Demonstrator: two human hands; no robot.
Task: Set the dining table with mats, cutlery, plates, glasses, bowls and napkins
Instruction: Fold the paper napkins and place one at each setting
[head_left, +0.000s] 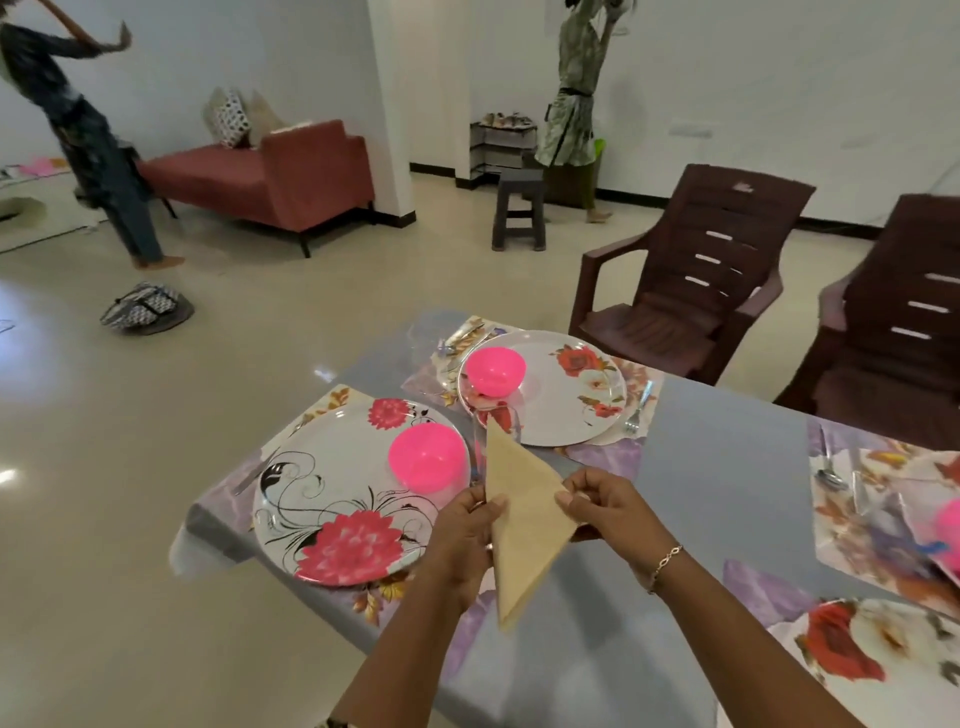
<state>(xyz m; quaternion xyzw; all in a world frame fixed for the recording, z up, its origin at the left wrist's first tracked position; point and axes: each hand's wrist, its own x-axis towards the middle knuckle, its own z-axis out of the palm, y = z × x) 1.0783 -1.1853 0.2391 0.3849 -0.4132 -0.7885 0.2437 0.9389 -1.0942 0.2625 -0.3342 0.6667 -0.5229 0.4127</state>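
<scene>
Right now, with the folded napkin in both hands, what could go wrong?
The napkin has its tip right by the clear glass; setting it down carelessly might tip the glass. The near floral plate lies close to the table edge beside the left hand; a nudge could shift it off.

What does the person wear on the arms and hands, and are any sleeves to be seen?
No sleeves show on either forearm. The right hand has a thin, gold-coloured chain bracelet with small links at its wrist. The left hand has no bracelet in view. Neither hand wears a glove.
</scene>
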